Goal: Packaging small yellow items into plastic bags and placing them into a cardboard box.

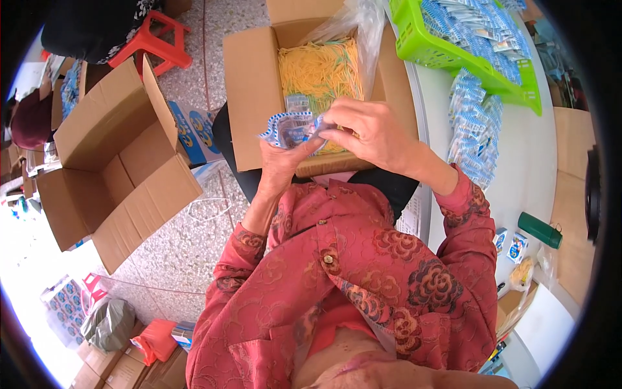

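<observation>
Floor (162, 241) below, packet (295, 132) in both hands (277, 165) (376, 131)

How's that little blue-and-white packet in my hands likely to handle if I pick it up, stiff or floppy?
Probably floppy: the packet looks like thin plastic film, and its edge curls and waves above the left hand. It's likely light, being small beside that hand. It may be a bit slippery too, since the film looks shiny.
</observation>
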`<state>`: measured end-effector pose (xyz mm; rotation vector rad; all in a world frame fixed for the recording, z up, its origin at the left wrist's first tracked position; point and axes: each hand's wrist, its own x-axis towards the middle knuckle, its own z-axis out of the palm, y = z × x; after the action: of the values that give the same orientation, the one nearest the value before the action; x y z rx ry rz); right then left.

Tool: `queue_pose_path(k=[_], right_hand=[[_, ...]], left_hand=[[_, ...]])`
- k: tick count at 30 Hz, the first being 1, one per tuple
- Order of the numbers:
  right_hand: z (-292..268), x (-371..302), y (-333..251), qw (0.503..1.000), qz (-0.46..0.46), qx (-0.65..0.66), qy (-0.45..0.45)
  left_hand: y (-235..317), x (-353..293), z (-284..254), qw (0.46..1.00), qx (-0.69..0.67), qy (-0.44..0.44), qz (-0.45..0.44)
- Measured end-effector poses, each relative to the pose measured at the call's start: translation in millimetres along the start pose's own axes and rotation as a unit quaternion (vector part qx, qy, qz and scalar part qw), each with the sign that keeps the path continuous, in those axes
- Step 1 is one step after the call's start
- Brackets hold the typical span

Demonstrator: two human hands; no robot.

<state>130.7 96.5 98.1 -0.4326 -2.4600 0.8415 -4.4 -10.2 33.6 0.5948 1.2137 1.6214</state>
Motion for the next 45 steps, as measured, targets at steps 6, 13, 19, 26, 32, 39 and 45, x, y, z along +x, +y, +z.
queue_pose_path(k=[6,13,19,26,32,39,45], right_hand=[[0.7,9.8,1.8,0.995,-0.067,0.017,-0.078],[18.2,20.5,8.5,0.99,-0.111,-0.071,-0.048],[23.1,23.6,10.3,0.994,-0.083,-0.025,-0.072],[19.5,20.2,19.8,0.99,-0.014,0.084,-0.111],[-0.5,17.6,29.2,0.963,0.117,0.229,-0.079],[21.7,14.7,91.9,0.927,0.272,0.239,-0.098],[120.1,-43.9,209.2,0.867,0.376,0.123,-0.304]], left_hand=[[-3.4,1.8,-7.5,0.993,0.104,-0.042,0.027],[2.0,5.9,-4.7,0.995,0.069,0.014,0.063],[-16.2,9.1,-17.4,0.999,0.011,0.037,0.035],[-38.1,13.1,-28.1,0.999,0.027,0.019,0.007],[-42.5,13.9,-31.9,0.999,0.031,0.031,-0.017],[-41.9,16.9,-41.3,0.998,-0.004,0.05,-0.034],[-28.6,11.7,-47.4,0.996,0.004,0.073,-0.041]])
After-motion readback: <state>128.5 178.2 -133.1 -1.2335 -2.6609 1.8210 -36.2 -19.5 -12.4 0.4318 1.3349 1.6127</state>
